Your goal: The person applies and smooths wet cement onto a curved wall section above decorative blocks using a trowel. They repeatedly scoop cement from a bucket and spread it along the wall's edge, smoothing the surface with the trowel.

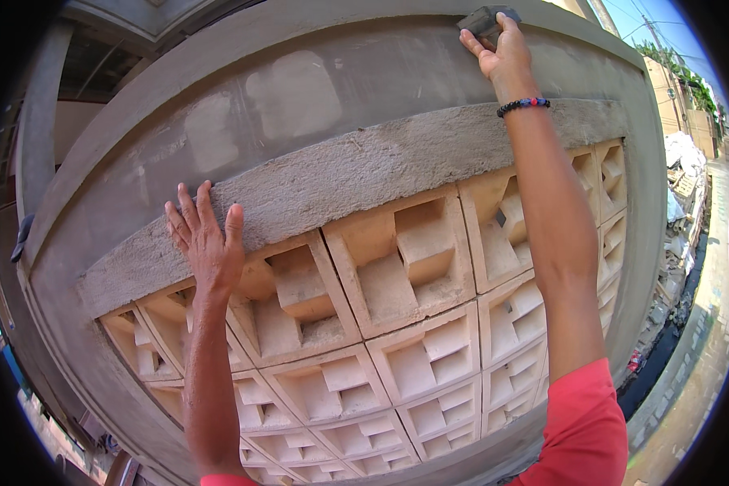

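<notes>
High up on the right, my right hand (508, 57) grips a small dark grey block (488, 23), its exact kind unclear, against the wall's raised upper border (332, 28). Farther left and lower, my left hand (208, 243) rests with spread fingers on a rough cement ledge (364, 166) and holds nothing. Between the ledge and the border runs a smooth grey plastered panel (397, 81) with paler patches. Pale ventilation blocks (409, 259) with stepped openings fill the wall below the ledge.
To the right, a narrow dark drain (664, 356) runs beside a pale paved path (697, 381). Rubble and white sacks (683, 154) line it. A grey column (44, 105) stands at the far left, and a small dark object (23, 237) sits on the wall's left edge.
</notes>
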Demonstrator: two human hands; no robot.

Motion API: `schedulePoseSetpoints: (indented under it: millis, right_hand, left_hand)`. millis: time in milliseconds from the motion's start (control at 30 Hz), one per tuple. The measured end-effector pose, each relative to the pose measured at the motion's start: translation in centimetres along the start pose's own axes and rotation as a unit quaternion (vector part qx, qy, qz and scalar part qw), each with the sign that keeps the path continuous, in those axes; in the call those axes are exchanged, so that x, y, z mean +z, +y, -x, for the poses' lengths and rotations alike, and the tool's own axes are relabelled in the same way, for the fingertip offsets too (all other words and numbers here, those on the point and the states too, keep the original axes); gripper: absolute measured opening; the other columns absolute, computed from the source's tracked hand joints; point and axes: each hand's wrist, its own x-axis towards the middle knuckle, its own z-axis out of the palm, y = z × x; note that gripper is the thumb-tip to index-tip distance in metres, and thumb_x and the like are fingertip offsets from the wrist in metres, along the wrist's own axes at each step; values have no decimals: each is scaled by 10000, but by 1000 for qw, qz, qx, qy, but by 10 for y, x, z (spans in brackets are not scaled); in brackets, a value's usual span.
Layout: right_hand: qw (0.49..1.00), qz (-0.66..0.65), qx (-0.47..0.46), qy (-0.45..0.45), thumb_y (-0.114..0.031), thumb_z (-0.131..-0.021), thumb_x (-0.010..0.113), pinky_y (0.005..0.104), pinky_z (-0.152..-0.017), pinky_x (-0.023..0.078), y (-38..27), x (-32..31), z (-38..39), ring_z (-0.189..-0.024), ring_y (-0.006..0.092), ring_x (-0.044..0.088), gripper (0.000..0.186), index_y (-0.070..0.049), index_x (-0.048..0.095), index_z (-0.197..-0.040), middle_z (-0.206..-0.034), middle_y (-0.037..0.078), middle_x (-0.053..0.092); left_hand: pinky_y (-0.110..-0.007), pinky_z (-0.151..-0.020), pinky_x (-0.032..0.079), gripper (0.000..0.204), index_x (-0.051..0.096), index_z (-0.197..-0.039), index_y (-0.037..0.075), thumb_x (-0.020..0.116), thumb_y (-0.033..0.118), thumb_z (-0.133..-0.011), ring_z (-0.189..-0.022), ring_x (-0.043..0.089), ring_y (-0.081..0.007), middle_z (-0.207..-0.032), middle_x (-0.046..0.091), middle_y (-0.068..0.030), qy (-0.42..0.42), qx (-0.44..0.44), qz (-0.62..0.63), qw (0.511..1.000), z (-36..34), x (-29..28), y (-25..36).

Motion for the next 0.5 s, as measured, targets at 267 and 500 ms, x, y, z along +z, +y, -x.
schedulePoseSetpoints:
  millis: [267,500]
  right_hand:
    - [996,69,0,65,-192,-879,619,436,-623,553,21,44,28,-869,296,598,411,-13,431,-1198,-1029,165,570]
    - [991,90,54,81,-290,-882,583,345,-538,489,64,114,114,-809,212,598,323,-50,562,-1095,-947,59,603]
  left_hand:
    - [-520,-1136,-29,715,302,-1430,112,329,621,-928,-1422,-20,-398,-1531,113,-199,0,3,-10,1000,1,1,8]
    - [-538,-1128,-29,749,305,-1422,84,338,635,-916,-1413,-24,-428,-1520,116,-230,4,9,16,1000,2,-1,7]
